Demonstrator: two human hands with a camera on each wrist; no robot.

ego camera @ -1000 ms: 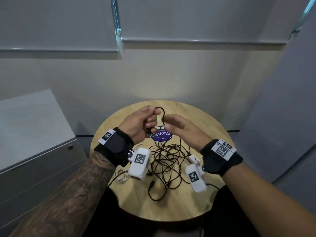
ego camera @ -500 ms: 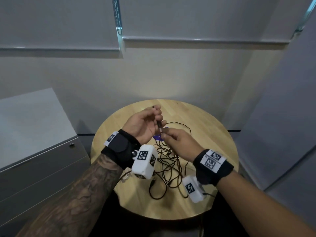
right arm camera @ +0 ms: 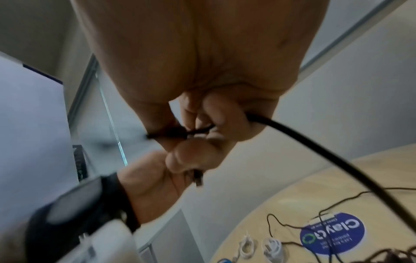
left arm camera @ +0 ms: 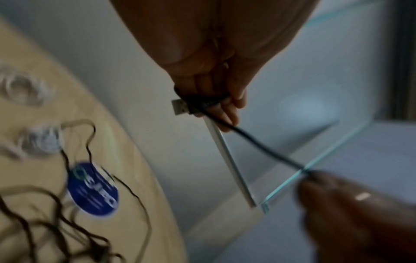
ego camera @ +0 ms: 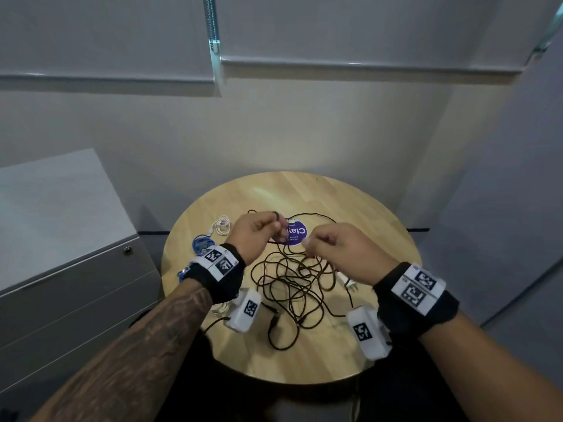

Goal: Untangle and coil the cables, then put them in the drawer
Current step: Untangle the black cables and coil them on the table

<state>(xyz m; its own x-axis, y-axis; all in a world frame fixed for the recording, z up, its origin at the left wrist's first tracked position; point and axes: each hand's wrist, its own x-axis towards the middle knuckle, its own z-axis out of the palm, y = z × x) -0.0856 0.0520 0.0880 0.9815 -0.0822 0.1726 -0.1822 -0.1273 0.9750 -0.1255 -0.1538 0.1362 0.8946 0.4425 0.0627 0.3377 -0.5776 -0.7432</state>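
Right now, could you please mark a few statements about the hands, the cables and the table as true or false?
1. The left hand holds the USB plug end of the black cable. True.
2. The right hand lies flat and open on the table. False: it is raised above the round wooden table and pinches the black cable.
3. Most of the black cable lies in a tangled heap on the table. True.
4. The cabinet drawers stand pulled open. False: they look closed.
5. A small white cable lies on the table beyond the left hand. True.
6. The round sticker on the table is red. False: it is dark blue-purple.
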